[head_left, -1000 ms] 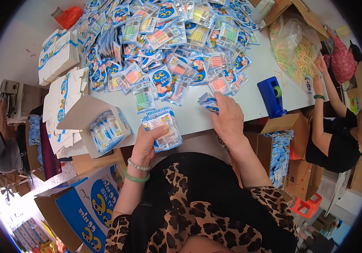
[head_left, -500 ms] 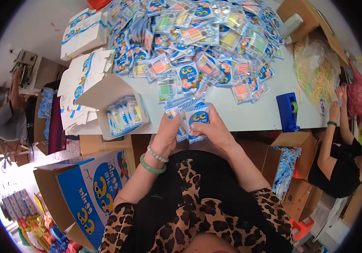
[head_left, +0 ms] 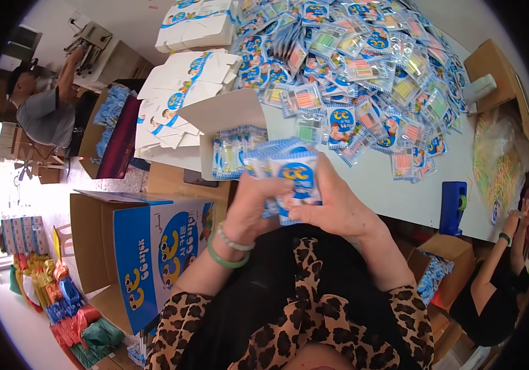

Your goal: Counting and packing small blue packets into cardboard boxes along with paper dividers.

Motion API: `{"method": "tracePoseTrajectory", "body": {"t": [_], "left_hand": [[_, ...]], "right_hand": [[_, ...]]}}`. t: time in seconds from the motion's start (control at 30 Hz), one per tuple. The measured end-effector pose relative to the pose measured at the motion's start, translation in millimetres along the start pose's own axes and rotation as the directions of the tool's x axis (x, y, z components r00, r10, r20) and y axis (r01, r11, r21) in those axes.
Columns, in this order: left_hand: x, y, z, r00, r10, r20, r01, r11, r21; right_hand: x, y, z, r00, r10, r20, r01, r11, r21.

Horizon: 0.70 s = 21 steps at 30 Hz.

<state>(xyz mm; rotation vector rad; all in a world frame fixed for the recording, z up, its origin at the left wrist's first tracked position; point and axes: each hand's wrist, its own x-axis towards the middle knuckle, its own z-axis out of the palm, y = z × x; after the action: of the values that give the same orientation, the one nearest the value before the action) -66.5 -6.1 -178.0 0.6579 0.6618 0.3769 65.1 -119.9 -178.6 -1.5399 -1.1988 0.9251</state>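
In front of my body, my left hand (head_left: 249,206) and my right hand (head_left: 344,203) together grip a small stack of flat blue-and-white plastic packets (head_left: 301,179). Both thumbs press on the front packet, and motion blurs the stack's upper edge. Just left of it stands an open white carton (head_left: 224,114), its flap up, with similar packets (head_left: 233,148) in a row inside. Beyond my hands, a large heap of these packets (head_left: 363,71) spreads over the white table; some show coloured sticks through clear film.
Flattened white cartons (head_left: 175,95) lie stacked at the left of the table. A blue tape dispenser (head_left: 452,209) and a clear bag of coloured sticks (head_left: 499,166) are on the right. A large blue-printed cardboard box (head_left: 135,246) stands lower left. One person (head_left: 45,114) is at far left, another (head_left: 492,277) at right.
The view has turned left, so the table appears shifted to the right. My hands have brought the packet stack closer to the open carton, both still gripping it.
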Motion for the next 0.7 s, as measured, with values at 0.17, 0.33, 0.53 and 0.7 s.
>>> {"method": "tracePoseTrajectory", "body": {"t": [0.17,0.33,0.53,0.7], "left_hand": [[3.6,47.2,-40.1,0.985,0.131,-0.114,-0.122,0.989,0.084],[36.7,66.6,-60.4,0.928,0.267,-0.261,-0.172,0.926,0.335],[59.1,47.8,-69.6,0.918,0.346,-0.195,-0.224,0.856,0.466],[62.3,53.2,-63.0,0.946,0.252,-0.204,-0.136,0.879,0.457]], "right_hand": [[41.9,-11.5,10.8,0.995,0.058,0.083,-0.086,0.913,0.400],[45.1,17.9,18.6,0.992,0.124,-0.029,-0.102,0.912,0.398],[36.7,37.5,23.5,0.987,0.158,-0.002,-0.150,0.937,0.317],[36.5,51.0,26.2,0.979,0.204,0.010,-0.197,0.931,0.309]]}}
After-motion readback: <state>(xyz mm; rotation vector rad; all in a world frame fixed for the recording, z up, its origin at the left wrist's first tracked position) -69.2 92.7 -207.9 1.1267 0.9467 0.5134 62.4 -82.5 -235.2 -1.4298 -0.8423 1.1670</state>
